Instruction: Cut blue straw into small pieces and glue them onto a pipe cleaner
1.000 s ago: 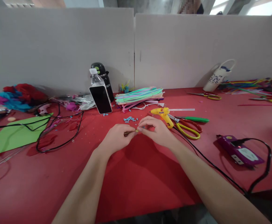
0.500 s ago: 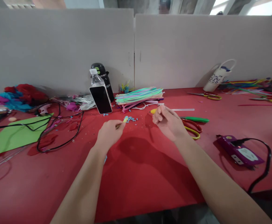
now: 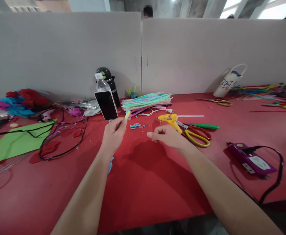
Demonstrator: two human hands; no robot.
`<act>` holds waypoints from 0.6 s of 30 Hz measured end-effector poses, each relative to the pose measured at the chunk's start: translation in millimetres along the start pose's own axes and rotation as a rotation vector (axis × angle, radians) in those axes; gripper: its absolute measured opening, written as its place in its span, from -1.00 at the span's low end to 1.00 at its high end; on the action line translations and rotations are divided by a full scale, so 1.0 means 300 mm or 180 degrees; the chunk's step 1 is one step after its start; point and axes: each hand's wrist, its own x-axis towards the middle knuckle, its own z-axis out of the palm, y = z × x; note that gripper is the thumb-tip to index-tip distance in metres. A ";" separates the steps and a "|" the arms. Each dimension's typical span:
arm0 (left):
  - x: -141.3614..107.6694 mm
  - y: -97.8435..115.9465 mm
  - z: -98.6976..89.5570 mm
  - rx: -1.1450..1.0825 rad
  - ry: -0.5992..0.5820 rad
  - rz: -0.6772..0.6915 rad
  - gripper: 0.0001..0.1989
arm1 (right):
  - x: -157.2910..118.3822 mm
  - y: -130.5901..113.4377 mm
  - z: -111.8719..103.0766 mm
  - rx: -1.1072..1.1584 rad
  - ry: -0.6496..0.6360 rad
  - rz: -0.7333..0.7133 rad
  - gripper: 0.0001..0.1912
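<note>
My left hand (image 3: 114,132) pinches a small yellow and light-blue piece (image 3: 127,114), which points up from its fingertips. Right of it, my right hand (image 3: 166,135) hovers over the red table with fingers curled and the thumb pointing left; whether anything tiny is between its fingertips cannot be made out. Between and beyond the hands lie several small blue bits (image 3: 136,126). A yellow glue gun (image 3: 169,120) with a clear stick rests just behind my right hand, beside scissors with yellow and red handles (image 3: 198,138). Light-blue scraps (image 3: 110,165) lie by my left wrist.
A phone (image 3: 106,105) leans on a clear bottle, with a black flask (image 3: 113,88) behind. Pastel pipe cleaners (image 3: 147,101) lie at the back centre. At right sits a purple power adapter (image 3: 252,160) with a black cable; at left, green paper (image 3: 17,140) and a looped cord.
My left hand has turned and risen slightly with the piece. My right hand has moved left and toward me, uncovering the glue gun.
</note>
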 end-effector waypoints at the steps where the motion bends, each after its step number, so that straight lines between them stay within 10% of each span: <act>1: -0.006 0.008 0.006 0.0083 -0.0064 0.0075 -0.71 | 0.003 0.002 0.002 -0.0096 0.0142 -0.0091 -0.62; 18: -0.063 0.032 0.060 0.1019 -0.0454 0.0792 -0.71 | 0.010 -0.005 0.028 -0.0008 0.0416 -0.0790 -0.67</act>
